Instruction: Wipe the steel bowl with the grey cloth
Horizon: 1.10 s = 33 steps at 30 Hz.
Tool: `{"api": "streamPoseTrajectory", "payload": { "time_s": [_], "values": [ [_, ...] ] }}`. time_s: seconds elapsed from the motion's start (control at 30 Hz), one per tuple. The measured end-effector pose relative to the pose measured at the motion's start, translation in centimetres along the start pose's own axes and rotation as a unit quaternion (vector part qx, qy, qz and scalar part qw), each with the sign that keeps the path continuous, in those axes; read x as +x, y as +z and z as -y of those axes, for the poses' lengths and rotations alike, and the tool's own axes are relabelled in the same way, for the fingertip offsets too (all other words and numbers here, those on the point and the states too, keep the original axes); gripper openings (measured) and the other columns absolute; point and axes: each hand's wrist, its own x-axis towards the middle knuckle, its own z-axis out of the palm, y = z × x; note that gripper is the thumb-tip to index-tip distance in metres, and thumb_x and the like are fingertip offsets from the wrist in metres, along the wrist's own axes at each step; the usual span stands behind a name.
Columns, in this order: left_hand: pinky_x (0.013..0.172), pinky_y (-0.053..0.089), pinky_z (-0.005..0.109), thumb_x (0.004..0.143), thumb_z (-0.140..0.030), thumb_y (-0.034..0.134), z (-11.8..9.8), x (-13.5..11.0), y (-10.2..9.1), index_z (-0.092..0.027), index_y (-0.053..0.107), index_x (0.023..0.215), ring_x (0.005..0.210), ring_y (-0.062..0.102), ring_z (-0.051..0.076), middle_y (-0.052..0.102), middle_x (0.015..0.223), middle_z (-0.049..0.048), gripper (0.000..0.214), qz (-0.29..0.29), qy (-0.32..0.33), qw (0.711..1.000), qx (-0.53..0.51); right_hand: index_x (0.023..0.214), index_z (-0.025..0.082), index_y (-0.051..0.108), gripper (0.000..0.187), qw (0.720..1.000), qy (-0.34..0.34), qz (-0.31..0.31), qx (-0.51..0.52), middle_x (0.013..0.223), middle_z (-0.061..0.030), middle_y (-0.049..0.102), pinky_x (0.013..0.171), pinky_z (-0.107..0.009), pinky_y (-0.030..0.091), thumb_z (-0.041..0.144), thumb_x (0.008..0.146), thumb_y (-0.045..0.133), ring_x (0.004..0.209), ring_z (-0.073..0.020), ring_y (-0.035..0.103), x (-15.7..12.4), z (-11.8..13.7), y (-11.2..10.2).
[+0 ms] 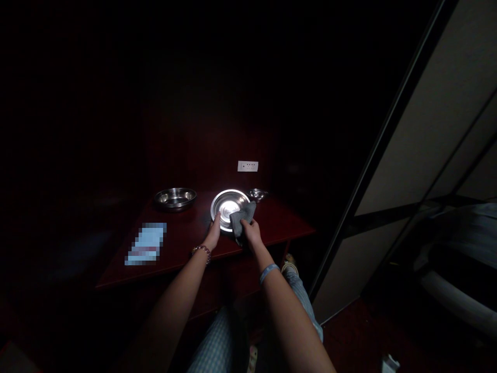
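A shiny round metal basin is held tilted toward me above the front part of a dark red table. My left hand grips its left lower rim, thumb over the inside. On the right lower side, my right hand is closed on a grey cloth that lies against the rim. The fingers behind the basin and under the cloth are hidden. A second metal basin stands at the back left of the table, and a smaller metal dish sits behind the held basin on the right.
A pixelated light-blue item lies on the left of the table. A white socket panel is on the wall behind. To the right stands a pale panel with a dark frame. My legs are below the table edge.
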Motion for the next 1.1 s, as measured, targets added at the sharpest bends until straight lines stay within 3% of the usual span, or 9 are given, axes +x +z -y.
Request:
{"api": "streamPoseTrajectory", "payload": {
  "time_s": [0.2, 0.33, 0.5, 0.87, 1.1],
  "values": [
    [0.119, 0.043, 0.037, 0.102, -0.041, 0.05, -0.3, 0.0, 0.2, -0.013, 0.072, 0.124, 0.133, 0.064, 0.026, 0.075, 0.13, 0.0142, 0.042, -0.016, -0.004, 1.0, -0.011, 0.088, 0.013, 0.077, 0.026, 0.974, -0.058, -0.038, -0.216, 0.097, -0.0182, 0.08, 0.09, -0.034, 0.056, 0.035, 0.09, 0.063, 0.099, -0.0288, 0.076, -1.1, 0.7, -0.6],
    [0.117, 0.044, 0.036, 0.105, -0.04, 0.044, -0.1, 0.3, 0.2, -0.007, 0.069, 0.126, 0.132, 0.065, 0.026, 0.072, 0.135, 0.018, 0.047, -0.014, -0.011, 1.0, -0.023, 0.09, 0.014, 0.08, 0.037, 0.953, -0.037, -0.039, -0.298, 0.099, -0.0221, 0.079, 0.092, -0.04, 0.056, 0.047, 0.091, 0.065, 0.103, -0.0346, 0.076, -2.0, 1.4, -1.1],
    [0.12, 0.041, 0.039, 0.104, -0.042, 0.049, 0.1, 0.3, 0.2, -0.01, 0.071, 0.123, 0.133, 0.064, 0.027, 0.072, 0.135, 0.0176, 0.043, -0.007, 0.003, 1.0, -0.021, 0.097, 0.012, 0.081, 0.043, 0.943, -0.008, -0.05, -0.328, 0.106, -0.0253, 0.077, 0.095, -0.048, 0.054, 0.051, 0.093, 0.062, 0.107, -0.0394, 0.074, -2.4, 2.2, -1.2],
    [0.122, 0.038, 0.036, 0.1, -0.048, 0.054, 0.5, 0.5, -0.2, -0.012, 0.07, 0.128, 0.14, 0.058, 0.027, 0.066, 0.144, 0.0168, 0.048, -0.005, -0.012, 1.0, -0.007, 0.11, 0.014, 0.081, 0.047, 0.947, 0.009, -0.062, -0.314, 0.113, -0.0228, 0.077, 0.098, -0.049, 0.054, 0.052, 0.097, 0.057, 0.11, -0.0379, 0.074, -2.4, 2.4, -1.1],
    [0.125, 0.034, 0.038, 0.1, -0.049, 0.055, 0.2, 0.1, -0.2, -0.014, 0.066, 0.136, 0.145, 0.054, 0.025, 0.063, 0.149, 0.0162, 0.052, 0.009, -0.007, 1.0, 0.017, 0.127, 0.015, 0.074, 0.052, 0.937, 0.036, -0.058, -0.344, 0.125, -0.0199, 0.075, 0.102, -0.043, 0.054, 0.053, 0.102, 0.049, 0.117, -0.0331, 0.072, -2.3, 3.1, -1.4]
  ]
}}
